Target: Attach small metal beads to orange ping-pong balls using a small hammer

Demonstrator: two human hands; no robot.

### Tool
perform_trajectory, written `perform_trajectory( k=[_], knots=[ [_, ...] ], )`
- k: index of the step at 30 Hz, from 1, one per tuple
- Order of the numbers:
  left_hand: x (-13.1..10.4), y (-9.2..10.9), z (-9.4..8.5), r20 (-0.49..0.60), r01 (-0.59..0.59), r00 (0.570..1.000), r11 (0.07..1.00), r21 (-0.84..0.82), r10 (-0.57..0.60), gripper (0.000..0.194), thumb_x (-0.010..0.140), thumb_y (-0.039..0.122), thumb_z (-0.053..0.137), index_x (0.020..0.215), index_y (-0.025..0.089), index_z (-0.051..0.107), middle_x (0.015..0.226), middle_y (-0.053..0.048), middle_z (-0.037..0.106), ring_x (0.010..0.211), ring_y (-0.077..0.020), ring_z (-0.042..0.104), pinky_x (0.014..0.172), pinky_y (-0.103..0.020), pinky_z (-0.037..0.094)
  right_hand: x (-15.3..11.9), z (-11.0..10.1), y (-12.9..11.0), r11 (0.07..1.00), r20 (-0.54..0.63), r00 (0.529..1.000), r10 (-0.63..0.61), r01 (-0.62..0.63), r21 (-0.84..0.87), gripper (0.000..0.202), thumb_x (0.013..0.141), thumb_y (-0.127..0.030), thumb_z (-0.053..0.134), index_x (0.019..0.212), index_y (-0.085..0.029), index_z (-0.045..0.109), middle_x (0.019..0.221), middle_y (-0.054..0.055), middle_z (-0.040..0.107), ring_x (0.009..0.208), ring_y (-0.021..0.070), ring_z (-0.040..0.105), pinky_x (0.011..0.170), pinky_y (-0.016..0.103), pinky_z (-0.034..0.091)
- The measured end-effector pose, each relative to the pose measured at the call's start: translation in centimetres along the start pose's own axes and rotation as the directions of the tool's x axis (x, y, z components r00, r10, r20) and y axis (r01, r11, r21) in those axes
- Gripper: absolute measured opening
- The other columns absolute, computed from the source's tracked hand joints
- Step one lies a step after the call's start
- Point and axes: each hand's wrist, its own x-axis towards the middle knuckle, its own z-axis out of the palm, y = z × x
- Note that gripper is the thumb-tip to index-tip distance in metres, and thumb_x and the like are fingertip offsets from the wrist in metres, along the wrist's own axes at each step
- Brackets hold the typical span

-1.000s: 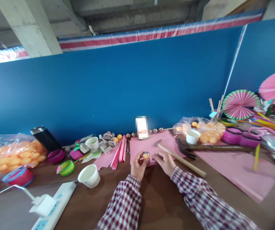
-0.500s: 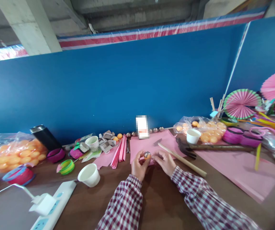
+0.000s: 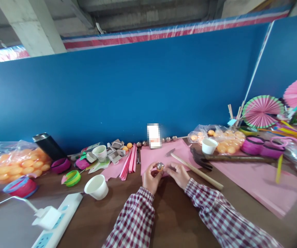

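Between my two hands is a small ball [image 3: 160, 166], shiny silver on top with some orange showing at its lower side. My left hand [image 3: 150, 178] grips it between thumb and fingers. My right hand [image 3: 178, 175] is closed in a pinch at the ball's right side; what its fingertips hold is too small to make out. Both hands are over the near edge of a pink sheet [image 3: 164, 154]. A hammer with a pale wooden handle [image 3: 197, 172] lies just right of my right hand.
A white cup [image 3: 96, 187] and a power strip [image 3: 60, 220] are at the left. Bags of orange balls [image 3: 21, 165] stand at both sides. Another hammer [image 3: 236, 158] lies at the right. Silver balls [image 3: 174, 138] line the blue wall.
The ball has turned slightly in my fingers, showing more silver and less orange. My hands have otherwise hardly moved.
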Motion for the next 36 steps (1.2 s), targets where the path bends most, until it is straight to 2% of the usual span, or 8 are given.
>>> perform_trajectory(
  k=[13, 36],
  knots=[
    [-0.04, 0.25, 0.00, 0.000, 0.008, 1.000, 1.000, 0.002, -0.008, 0.041, 0.061, 0.024, 0.066, 0.099, 0.015, 0.053, 0.099, -0.009, 0.060, 0.075, -0.0163, 0.061, 0.069, -0.029, 0.051, 0.05, -0.09, -0.02, 0.999, 0.026, 1.000, -0.010, 0.011, -0.038, 0.023, 0.072, -0.037, 0.051, 0.068, -0.015, 0.056, 0.065, 0.000, 0.056, 0.062, 0.0114, 0.049, 0.058, 0.023, 0.040],
    [0.02, 0.24, -0.04, -0.002, 0.023, 1.000, 1.000, 0.008, -0.023, 0.040, 0.061, 0.020, 0.065, 0.099, 0.014, 0.053, 0.099, -0.009, 0.059, 0.075, -0.0165, 0.061, 0.069, -0.030, 0.050, 0.09, -0.09, 0.11, 0.999, 0.059, 0.998, -0.009, 0.012, -0.050, 0.022, 0.072, -0.036, 0.051, 0.068, -0.015, 0.056, 0.064, 0.000, 0.056, 0.060, 0.0109, 0.050, 0.058, 0.023, 0.041]
  ],
)
